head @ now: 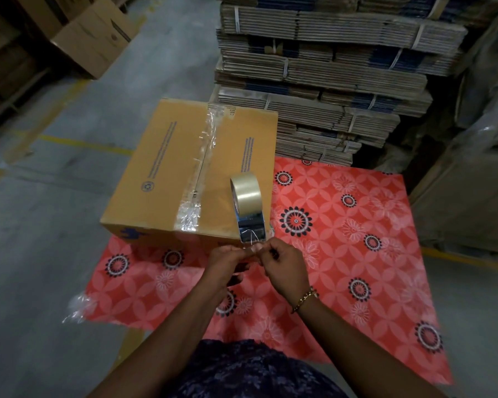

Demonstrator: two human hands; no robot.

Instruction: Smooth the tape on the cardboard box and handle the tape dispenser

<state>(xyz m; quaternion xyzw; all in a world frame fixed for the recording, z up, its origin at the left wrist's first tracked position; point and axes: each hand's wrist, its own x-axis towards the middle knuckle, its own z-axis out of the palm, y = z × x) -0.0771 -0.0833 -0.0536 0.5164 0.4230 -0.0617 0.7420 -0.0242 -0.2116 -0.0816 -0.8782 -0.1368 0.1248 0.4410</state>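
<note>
Beyond both hands (255, 261), pinching its tape end, the tape dispenser (249, 209) rests on the cardboard box (167, 168).

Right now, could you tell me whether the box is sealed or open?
Sealed: the box has its top flaps shut, with clear tape running along the centre seam.

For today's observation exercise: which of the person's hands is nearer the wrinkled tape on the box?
Left. The left hand is just below-right of the wrinkled tape; the right hand is farther right.
</note>
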